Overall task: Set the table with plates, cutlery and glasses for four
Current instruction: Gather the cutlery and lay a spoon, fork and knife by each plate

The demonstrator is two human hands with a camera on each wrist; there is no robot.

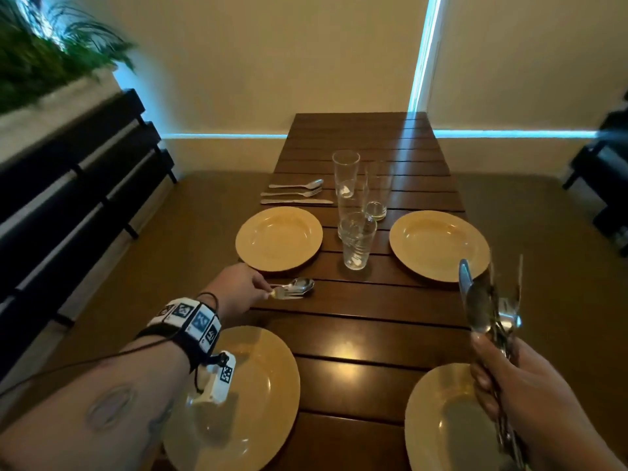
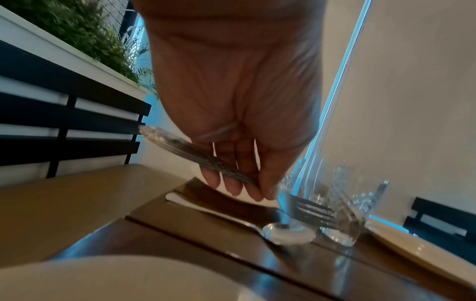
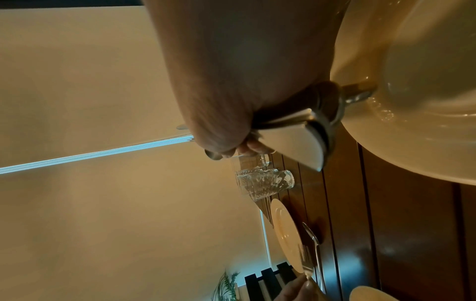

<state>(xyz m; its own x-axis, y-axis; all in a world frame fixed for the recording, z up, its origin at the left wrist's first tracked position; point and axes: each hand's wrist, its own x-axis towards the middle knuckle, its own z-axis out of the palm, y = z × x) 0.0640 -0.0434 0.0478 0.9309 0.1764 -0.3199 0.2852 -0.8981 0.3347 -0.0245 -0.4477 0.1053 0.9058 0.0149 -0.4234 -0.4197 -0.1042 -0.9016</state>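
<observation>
Four yellow plates sit on the dark slatted table (image 1: 373,334): far left (image 1: 278,237), far right (image 1: 440,244), near left (image 1: 258,396), near right (image 1: 452,423). My left hand (image 1: 244,283) pinches a fork (image 1: 287,294) by its handle, just above a spoon (image 1: 302,285) lying between the two left plates. In the left wrist view the fork (image 2: 313,209) hovers over that spoon (image 2: 288,233). My right hand (image 1: 509,379) grips a bundle of cutlery (image 1: 489,300) upright above the near right plate. Several glasses (image 1: 356,239) stand mid-table.
A spoon, fork and knife set (image 1: 295,193) lies beyond the far left plate. A dark slatted bench (image 1: 68,205) runs along the left, with plants (image 1: 40,56) behind it. Another dark seat (image 1: 608,171) is at the right. The table's far end is against a wall.
</observation>
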